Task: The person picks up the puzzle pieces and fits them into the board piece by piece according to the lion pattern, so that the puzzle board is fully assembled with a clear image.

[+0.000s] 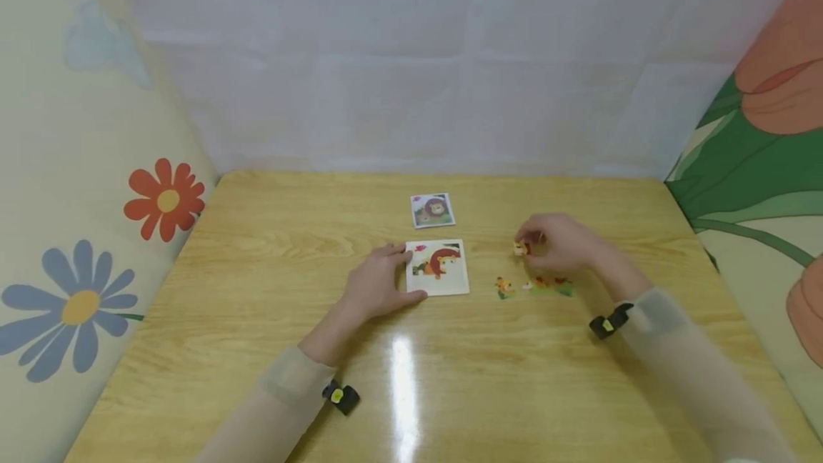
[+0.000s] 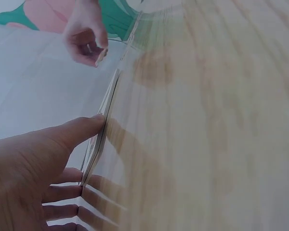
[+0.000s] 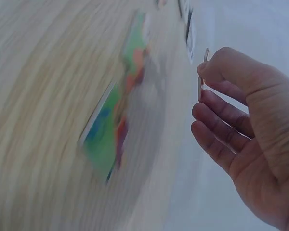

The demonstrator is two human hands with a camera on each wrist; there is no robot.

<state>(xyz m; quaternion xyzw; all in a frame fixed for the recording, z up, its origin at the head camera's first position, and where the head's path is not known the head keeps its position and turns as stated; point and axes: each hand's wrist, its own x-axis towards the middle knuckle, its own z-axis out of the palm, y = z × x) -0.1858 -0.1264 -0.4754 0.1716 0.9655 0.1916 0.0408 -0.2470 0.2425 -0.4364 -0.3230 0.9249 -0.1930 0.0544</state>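
In the head view, a white square puzzle board [image 1: 455,284] lies on the table, partly filled with a lion picture. My left hand [image 1: 376,284] holds it at its left side, thumb at the near corner and fingers along the left edge; the left wrist view shows the thumb [image 2: 89,129] against the board's rim. Off to the right, above the table, my right hand [image 1: 559,243] pinches a small puzzle piece [image 1: 519,249] between thumb and fingers. Edge-on, the thin piece [image 3: 200,89] shows in the right wrist view. Several loose pieces [image 1: 504,287] lie just below that hand.
A square picture card [image 1: 433,211] with a whole lion lies behind the board. A white cloth [image 1: 398,106] stands at the table's back edge, with flower-printed panels at both sides. Blurred loose pieces [image 3: 102,137] appear close up in the right wrist view.
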